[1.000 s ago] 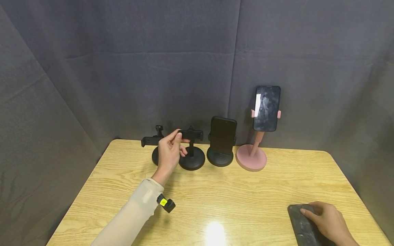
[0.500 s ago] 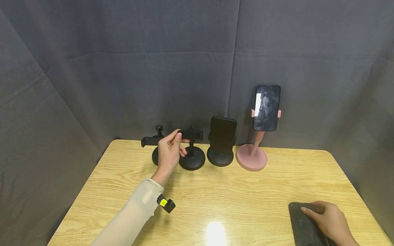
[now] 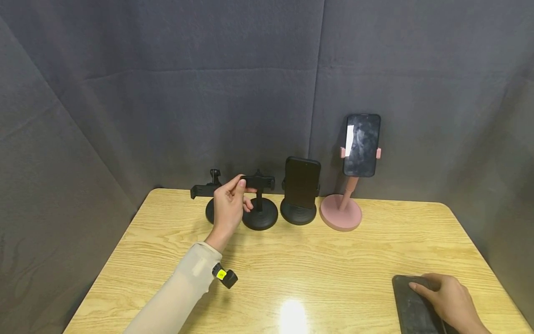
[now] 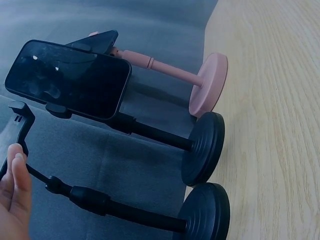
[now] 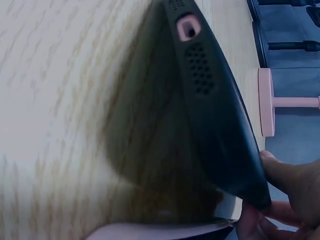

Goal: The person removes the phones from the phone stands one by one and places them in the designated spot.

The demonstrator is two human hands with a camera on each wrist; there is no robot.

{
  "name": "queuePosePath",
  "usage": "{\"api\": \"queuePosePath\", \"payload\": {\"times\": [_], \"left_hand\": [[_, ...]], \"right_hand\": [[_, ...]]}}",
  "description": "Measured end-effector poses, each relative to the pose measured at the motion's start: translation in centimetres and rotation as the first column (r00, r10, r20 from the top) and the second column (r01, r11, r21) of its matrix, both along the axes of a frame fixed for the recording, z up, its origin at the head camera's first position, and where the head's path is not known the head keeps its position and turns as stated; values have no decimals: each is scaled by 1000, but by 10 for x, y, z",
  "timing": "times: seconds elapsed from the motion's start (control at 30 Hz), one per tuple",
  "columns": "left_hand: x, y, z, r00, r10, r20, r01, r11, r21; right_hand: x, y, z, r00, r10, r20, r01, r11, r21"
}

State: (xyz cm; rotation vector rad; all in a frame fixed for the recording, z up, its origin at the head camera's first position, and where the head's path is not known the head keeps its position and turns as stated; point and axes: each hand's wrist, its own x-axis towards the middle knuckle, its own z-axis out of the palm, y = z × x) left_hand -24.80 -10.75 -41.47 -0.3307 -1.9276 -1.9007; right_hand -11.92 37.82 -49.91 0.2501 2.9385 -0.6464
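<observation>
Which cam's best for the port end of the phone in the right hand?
Right wrist: the phone shows its port cutout and small holes close up. Head catches its upper face, partly covered by the right hand, near end cut off by the frame; left wrist doesn't show it.

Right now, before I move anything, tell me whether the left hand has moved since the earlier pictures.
No: in the head view, the left hand shows no visible shift in any direction against the pink base.

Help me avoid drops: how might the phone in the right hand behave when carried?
The phone should stay stiff, being a flat slab. Its smooth-looking surface may slip; held near one corner by the right hand, it could tilt.
</observation>
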Motion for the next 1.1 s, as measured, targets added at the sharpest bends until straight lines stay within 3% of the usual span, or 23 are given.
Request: {"api": "queuePosePath", "payload": {"times": [0.43, 0.67, 1.1], "left_hand": [[-1, 1, -2, 1000, 0, 7, 0, 1000, 1], [-3, 1, -2, 1000, -1, 13, 1, 1000, 7], [-4, 0, -5, 999, -2, 44, 1, 1000, 9]], "right_hand": [[-2, 4, -4, 998, 23, 60, -25, 999, 21], [-6, 4, -6, 997, 72, 28, -73, 997, 32], [-6, 5, -8, 997, 74, 15, -74, 997, 10]]}}
